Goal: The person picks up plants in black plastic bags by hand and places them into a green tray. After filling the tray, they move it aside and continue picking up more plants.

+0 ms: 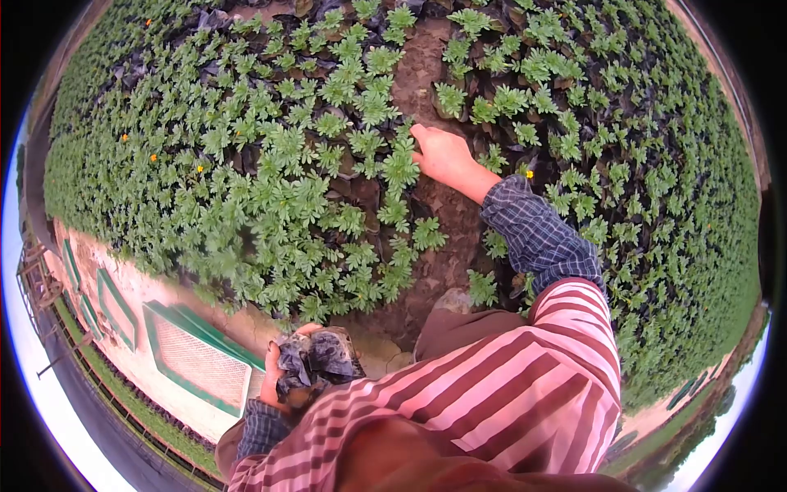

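Low at the left, close to my body, my left hand (275,375) is wrapped round a few crumpled black plastic nursery bags (321,359). They look dusty with soil, and what is inside them I cannot make out. My right hand (447,156) reaches forward over the bare soil strip. Its thumb and index finger are apart beside the leaves of a green seedling (400,166) at the edge of the left plant block. Some fingers are hidden behind the hand.
Dense green seedlings in black bags fill the left block (270,172) and the right block (656,213). A dirt path (420,78) runs between them. Green-framed mesh trays (201,361) lie on pale ground at the lower left. My shoe (453,301) stands on the path.
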`<state>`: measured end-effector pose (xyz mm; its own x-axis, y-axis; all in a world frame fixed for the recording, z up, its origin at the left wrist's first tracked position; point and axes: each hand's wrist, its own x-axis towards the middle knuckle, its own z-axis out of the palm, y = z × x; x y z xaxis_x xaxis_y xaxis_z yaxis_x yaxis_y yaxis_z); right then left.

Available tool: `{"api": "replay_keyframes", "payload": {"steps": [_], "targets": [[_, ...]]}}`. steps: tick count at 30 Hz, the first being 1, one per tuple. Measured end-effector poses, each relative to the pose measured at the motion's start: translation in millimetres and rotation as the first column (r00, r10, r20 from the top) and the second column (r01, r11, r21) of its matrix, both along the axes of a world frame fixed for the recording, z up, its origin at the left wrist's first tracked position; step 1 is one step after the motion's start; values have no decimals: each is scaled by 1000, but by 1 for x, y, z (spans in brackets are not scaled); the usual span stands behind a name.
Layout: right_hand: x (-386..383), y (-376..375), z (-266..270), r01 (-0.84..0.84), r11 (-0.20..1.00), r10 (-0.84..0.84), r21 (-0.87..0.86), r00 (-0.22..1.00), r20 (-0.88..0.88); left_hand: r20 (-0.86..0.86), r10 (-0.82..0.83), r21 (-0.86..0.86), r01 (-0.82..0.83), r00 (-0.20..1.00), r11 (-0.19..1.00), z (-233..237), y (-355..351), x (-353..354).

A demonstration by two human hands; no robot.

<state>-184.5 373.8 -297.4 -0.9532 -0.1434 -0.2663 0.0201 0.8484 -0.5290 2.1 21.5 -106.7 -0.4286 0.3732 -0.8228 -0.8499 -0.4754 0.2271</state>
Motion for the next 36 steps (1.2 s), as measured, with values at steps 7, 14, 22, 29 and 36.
{"api": "replay_keyframes", "payload": {"steps": [7, 14, 22, 29, 36], "targets": [[-7, -10, -31, 175, 942, -166, -285, 985, 55, -6, -25, 36, 25, 1000, 999, -3, -2, 3], [4, 0, -36, 140, 951, -171, -275, 981, -91, 10, -18, 19, 18, 1000, 1000, -5, -5, 7], [34, 53, -24, 150, 988, -152, -34, 985, -79, 65, 17, 106, -24, 998, 994, -12, -10, 0], [52, 45, 34, 235, 962, -246, -140, 967, -68, 138, -5, 178, -20, 990, 984, -8, 3, -29], [139, 52, 85, 352, 933, -351, -76, 936, 35, 134, -85, 343, 34, 987, 939, -50, -14, -50]]}}
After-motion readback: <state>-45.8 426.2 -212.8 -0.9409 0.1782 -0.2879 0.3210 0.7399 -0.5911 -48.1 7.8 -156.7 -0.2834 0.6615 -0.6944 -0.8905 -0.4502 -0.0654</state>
